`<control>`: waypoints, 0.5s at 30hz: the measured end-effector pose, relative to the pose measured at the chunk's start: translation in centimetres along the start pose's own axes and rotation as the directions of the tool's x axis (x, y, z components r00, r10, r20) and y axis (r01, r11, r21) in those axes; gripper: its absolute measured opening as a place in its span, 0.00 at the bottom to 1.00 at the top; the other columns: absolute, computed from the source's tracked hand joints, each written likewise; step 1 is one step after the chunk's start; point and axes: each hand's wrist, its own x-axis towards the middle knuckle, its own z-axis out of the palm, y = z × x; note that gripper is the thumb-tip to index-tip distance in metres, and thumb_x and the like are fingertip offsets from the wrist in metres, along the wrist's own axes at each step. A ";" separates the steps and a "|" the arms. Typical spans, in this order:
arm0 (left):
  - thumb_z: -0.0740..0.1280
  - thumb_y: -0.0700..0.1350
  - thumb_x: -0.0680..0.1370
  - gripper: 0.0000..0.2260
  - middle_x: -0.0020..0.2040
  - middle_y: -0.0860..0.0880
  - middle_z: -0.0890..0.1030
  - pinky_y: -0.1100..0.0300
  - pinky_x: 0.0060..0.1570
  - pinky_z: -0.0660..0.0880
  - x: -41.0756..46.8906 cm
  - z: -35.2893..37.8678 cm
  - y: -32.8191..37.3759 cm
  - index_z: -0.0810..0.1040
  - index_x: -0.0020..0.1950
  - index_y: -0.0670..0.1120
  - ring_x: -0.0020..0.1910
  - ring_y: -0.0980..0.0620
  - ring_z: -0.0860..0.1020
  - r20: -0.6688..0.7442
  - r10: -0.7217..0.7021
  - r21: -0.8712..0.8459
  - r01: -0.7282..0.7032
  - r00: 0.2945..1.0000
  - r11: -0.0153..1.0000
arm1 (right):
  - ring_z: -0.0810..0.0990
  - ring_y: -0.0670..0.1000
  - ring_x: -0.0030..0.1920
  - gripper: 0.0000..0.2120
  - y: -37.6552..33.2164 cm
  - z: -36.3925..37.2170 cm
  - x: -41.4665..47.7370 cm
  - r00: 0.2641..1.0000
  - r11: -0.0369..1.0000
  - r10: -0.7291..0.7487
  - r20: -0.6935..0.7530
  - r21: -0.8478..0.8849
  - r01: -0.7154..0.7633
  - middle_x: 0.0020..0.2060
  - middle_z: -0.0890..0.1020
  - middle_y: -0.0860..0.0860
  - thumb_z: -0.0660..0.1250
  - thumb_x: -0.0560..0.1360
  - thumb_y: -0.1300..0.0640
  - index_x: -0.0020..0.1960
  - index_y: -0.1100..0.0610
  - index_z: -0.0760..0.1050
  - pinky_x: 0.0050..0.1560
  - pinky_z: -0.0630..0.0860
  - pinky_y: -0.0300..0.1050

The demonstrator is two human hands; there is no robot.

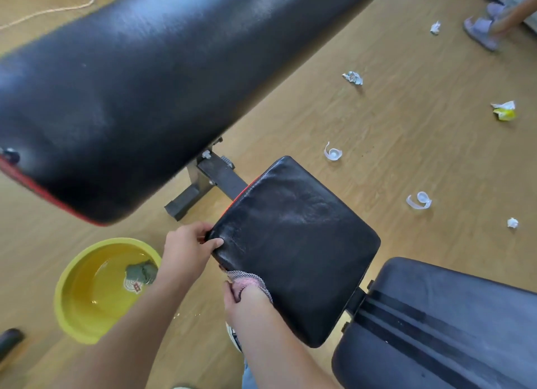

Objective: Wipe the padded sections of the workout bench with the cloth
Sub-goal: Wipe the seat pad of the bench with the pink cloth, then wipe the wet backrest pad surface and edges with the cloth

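Note:
The workout bench has three black padded sections: a long back pad [151, 77] across the top left, a small square seat pad [299, 243] in the middle, and another pad [444, 324] at the lower right. My left hand [189, 246] grips the near left corner of the seat pad. My right hand [247, 298] holds a pink and grey cloth [250, 279] pressed against the seat pad's near edge, just below my left hand.
A yellow basin [84, 319] with water and another cloth stands on the wooden floor at the lower left. Crumpled paper and plastic scraps [418, 201] litter the floor to the right. Another person's feet in slippers [482, 29] stand at the top right. A cord lies at the top left.

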 end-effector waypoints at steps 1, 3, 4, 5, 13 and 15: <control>0.76 0.43 0.72 0.06 0.37 0.57 0.82 0.67 0.41 0.71 0.1 0.0 -0.1 0.84 0.45 0.53 0.39 0.60 0.80 -0.003 0.006 -0.022 -0.006 1.000 1.000 | 0.75 0.44 0.30 0.13 -0.2 1.4 1.6 0.997 0.998 -0.045 0.056 0.053 0.042 0.22 0.76 0.45 0.70 0.69 0.59 0.33 0.56 0.65 0.53 0.81 0.39; 0.76 0.43 0.72 0.06 0.37 0.58 0.83 0.70 0.41 0.72 0.2 0.1 -0.3 0.85 0.46 0.53 0.39 0.63 0.80 -0.004 0.011 -0.063 -0.011 1.000 0.998 | 0.73 0.48 0.33 0.12 0.1 3.2 3.9 0.997 0.996 -0.070 -0.030 0.061 0.071 0.28 0.78 0.46 0.70 0.71 0.60 0.37 0.60 0.67 0.35 0.84 0.37; 0.75 0.43 0.72 0.07 0.39 0.56 0.85 0.68 0.44 0.74 0.2 0.2 -0.4 0.86 0.48 0.51 0.41 0.60 0.82 -0.001 0.012 -0.080 -0.013 1.000 0.997 | 0.74 0.49 0.32 0.09 0.0 4.0 3.6 0.997 0.997 -0.072 0.020 0.040 0.071 0.32 0.77 0.50 0.67 0.77 0.62 0.40 0.60 0.70 0.23 0.79 0.35; 0.75 0.42 0.72 0.09 0.41 0.54 0.86 0.64 0.48 0.76 0.3 0.2 -0.6 0.86 0.51 0.51 0.43 0.57 0.83 0.008 0.011 -0.098 -0.010 1.000 0.995 | 0.76 0.51 0.32 0.08 0.7 4.5 3.3 0.997 0.997 -0.073 -0.004 0.029 0.073 0.34 0.77 0.53 0.63 0.80 0.64 0.42 0.60 0.71 0.20 0.77 0.35; 0.70 0.41 0.77 0.18 0.60 0.55 0.83 0.59 0.60 0.76 -6.4 -5.2 -7.6 0.78 0.66 0.54 0.58 0.59 0.81 -0.084 -0.065 -0.339 0.033 0.994 0.940 | 0.76 0.52 0.32 0.05 5.9 3.9 -0.4 0.858 0.624 -0.495 0.139 -0.630 0.462 0.33 0.82 0.55 0.66 0.74 0.61 0.40 0.59 0.78 0.29 0.73 0.40; 0.70 0.40 0.77 0.17 0.58 0.56 0.83 0.62 0.56 0.77 -10.4 -8.5 -11.1 0.79 0.64 0.53 0.56 0.59 0.81 -0.141 -0.135 -0.394 0.070 0.981 0.917 | 0.74 0.50 0.32 0.11 8.3 4.3 -1.4 0.813 0.422 -0.528 0.246 -0.755 0.503 0.32 0.81 0.58 0.67 0.72 0.55 0.38 0.63 0.76 0.32 0.70 0.39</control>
